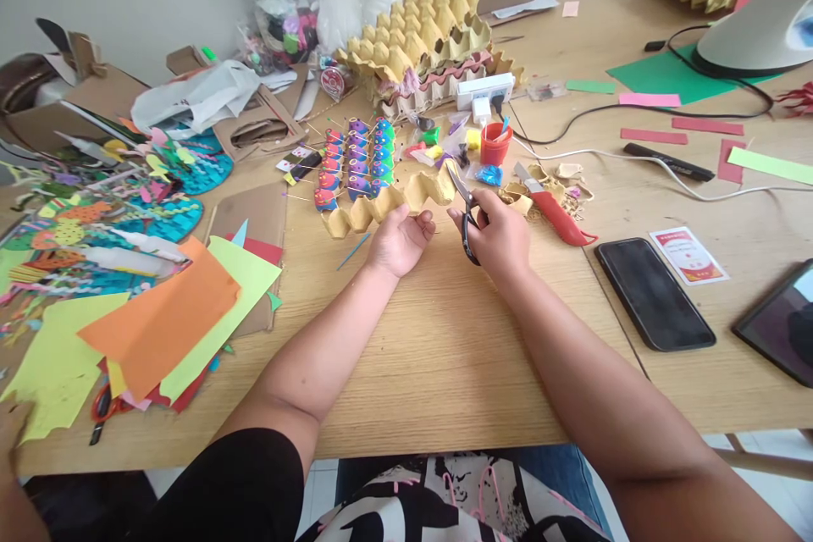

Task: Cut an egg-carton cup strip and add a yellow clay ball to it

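Note:
My left hand [402,240] is closed on the lower edge of a yellow egg-carton strip [378,203], a single row of cups held above the table. In my right hand [501,235] is a pair of black-handled scissors [468,224], its blades at the strip's right end. How far the blades are apart I cannot tell. Just behind the strip stand three rows of painted egg-carton cups in red and blue [330,165], purple [359,157], and blue and green [384,151], with thin sticks poking out.
A red-handled knife [555,207] lies beside carton scraps [572,185] and a red cup [494,144]. Egg trays [412,38] are stacked at the back. Coloured sheets [171,305] cover the left; a phone [654,292] lies right. Another person's hand [13,428] shows at far left.

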`<state>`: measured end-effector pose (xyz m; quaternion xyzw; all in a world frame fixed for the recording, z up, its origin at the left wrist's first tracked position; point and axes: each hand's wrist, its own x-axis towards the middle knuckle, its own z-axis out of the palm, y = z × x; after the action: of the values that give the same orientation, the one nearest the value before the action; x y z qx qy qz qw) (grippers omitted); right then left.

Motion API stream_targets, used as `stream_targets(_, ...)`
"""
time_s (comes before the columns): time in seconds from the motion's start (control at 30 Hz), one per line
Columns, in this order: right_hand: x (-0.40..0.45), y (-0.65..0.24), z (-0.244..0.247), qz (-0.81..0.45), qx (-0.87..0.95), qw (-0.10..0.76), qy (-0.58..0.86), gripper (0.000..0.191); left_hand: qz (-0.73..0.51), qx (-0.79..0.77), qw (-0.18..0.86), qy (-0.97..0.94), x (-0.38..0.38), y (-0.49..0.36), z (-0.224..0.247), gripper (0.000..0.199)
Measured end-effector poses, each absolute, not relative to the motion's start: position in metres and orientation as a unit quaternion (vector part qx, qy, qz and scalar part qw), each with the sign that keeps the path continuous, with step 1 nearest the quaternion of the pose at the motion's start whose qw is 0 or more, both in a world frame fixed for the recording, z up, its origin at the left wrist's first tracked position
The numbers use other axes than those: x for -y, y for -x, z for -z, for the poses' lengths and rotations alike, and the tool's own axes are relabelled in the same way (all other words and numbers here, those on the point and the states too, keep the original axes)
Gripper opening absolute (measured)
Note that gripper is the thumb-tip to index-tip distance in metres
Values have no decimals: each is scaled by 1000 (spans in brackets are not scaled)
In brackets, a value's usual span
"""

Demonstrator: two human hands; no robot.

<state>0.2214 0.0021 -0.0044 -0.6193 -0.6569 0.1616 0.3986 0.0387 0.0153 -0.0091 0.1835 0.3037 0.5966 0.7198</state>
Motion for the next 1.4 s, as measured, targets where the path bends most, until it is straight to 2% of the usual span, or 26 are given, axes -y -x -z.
stream_targets(0.4,-3,-221,3,-181,644,412,618,45,-595,-304,724,-174,-13,-42,8,20)
stream_targets(0.63,-3,-221,2,-183,637,414,625,51,-598,-290,725,-181,-15,-41,9,25)
stream_targets(0.9,-1,-221,-1,-185,630,388,647,58,-602,-329,699,-201,-15,-41,8,22)
stream_targets(1.23,-1,-221,1,-178,635,383,647,53,-604,-291,716,-194,-16,-39,9,30)
stream_targets(1.4,-3,-223,6,-209,620,416,631,55,-601,-302,714,-197,-13,-42,5,28)
